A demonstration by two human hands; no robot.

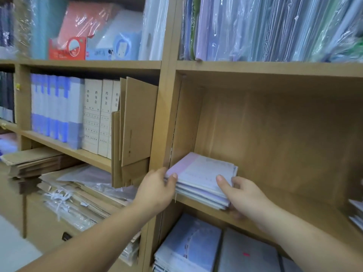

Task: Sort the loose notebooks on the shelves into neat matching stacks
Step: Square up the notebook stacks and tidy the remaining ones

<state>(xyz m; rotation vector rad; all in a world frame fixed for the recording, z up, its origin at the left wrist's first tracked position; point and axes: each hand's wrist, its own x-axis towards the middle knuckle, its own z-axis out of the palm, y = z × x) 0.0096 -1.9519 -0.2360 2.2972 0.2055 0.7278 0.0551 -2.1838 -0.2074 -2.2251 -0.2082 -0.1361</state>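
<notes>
A small stack of notebooks lay at the front left corner of the middle shelf board, close to the wooden upright, with its near edges jutting slightly past the board's lip. The top cover was pale, with a pink band along the left; its printing was too blurred to read. The left hand gripped the stack's near left corner, thumb on top, while the other fingers were hidden behind the stack and the upright. The right hand held the right front corner, thumb pressed on the top cover and fingers curled along the side; whether any reached under the stack could not be told. How many notebooks the stack held was hard to count. At the right edge of the same shelf more notebooks were cut off by the frame. Below, a blue-covered pile and a grey folder showed only in part. Above stood plastic-wrapped folders, their tops out of view. In the left bay stood cream archive boxes, blue-and-white binders and brown cardboard folders.
</notes>
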